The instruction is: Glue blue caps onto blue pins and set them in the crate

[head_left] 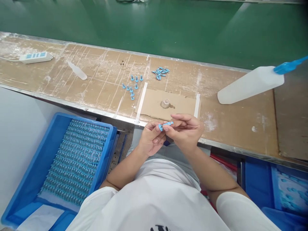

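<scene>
My left hand (153, 137) is closed, its thumb and fingertips pinching a small blue plastic part with a round base (160, 127). My right hand (184, 131) pinches a slim blue piece (169, 123) that meets the round-based part end to end; whether the two are joined I cannot tell. Both hands are close together just in front of the bench edge. Beyond them, a small clear cup (165, 103) stands on a cardboard sheet (151, 101), with wet-looking spots beside it. Several round-based blue parts (132, 93) stand upright to the left, and a pile of slim blue pieces (160, 72) lies farther back.
A large white bottle with a blue nozzle (247, 86) is at right. A small white squeeze bottle (77, 70) and a white power strip (36, 57) lie at left. Below left, a blue bin (51, 134) holds rows of blue parts; more blue bins (258, 184) sit below right.
</scene>
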Action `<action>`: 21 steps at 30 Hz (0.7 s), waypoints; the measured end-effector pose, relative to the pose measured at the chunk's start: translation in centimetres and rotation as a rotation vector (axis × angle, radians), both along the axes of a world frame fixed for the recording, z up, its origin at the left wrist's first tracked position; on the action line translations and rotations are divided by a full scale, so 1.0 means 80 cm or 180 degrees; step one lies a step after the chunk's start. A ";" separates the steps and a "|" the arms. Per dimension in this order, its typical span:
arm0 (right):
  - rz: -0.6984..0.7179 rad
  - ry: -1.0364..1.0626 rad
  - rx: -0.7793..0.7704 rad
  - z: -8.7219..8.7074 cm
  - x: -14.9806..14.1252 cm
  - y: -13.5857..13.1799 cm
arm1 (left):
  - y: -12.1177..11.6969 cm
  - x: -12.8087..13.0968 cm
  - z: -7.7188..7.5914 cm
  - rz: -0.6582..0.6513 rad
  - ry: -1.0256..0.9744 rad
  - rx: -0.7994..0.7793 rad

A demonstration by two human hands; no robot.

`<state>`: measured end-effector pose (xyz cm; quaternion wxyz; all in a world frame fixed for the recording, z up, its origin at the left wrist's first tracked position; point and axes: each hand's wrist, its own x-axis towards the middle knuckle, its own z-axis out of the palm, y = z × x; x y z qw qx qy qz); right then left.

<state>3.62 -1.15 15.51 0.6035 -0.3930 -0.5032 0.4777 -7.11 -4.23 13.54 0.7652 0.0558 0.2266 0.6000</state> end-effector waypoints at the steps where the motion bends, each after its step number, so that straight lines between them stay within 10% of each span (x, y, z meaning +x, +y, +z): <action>1: 0.0024 -0.0001 0.0005 0.001 0.000 0.000 | 0.000 -0.001 0.001 -0.0019 -0.0013 0.0008; 21: 0.0295 0.0342 -0.0648 -0.012 -0.003 0.011 | 0.006 -0.005 0.003 -0.0005 0.0330 -0.0100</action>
